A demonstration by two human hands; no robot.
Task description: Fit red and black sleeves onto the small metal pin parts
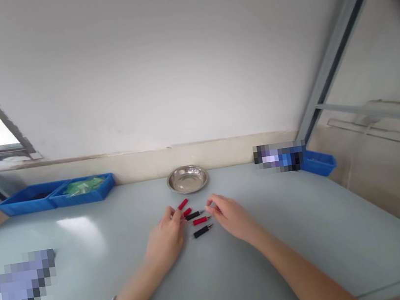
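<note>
Several small red and black plug-like parts lie in a loose row on the grey table (308, 234). A red one (183, 204) lies farthest back, then a short red one (187, 212), a black one (194, 215), a red one (200, 221) and a black one (202, 231) nearest me. My left hand (166, 239) rests on the table at their left ends, fingers curled and pinching near the short red part. My right hand (230, 218) rests at their right, fingertips pinched by the metal tip of the black part. Whether either hand grips a part is unclear.
A shallow steel dish (187, 178) stands behind the parts near the wall. Two blue bins (57, 195) sit at the back left, one with green bags. Another blue bin (319, 162) stands at the back right. Bracelets circle my left wrist.
</note>
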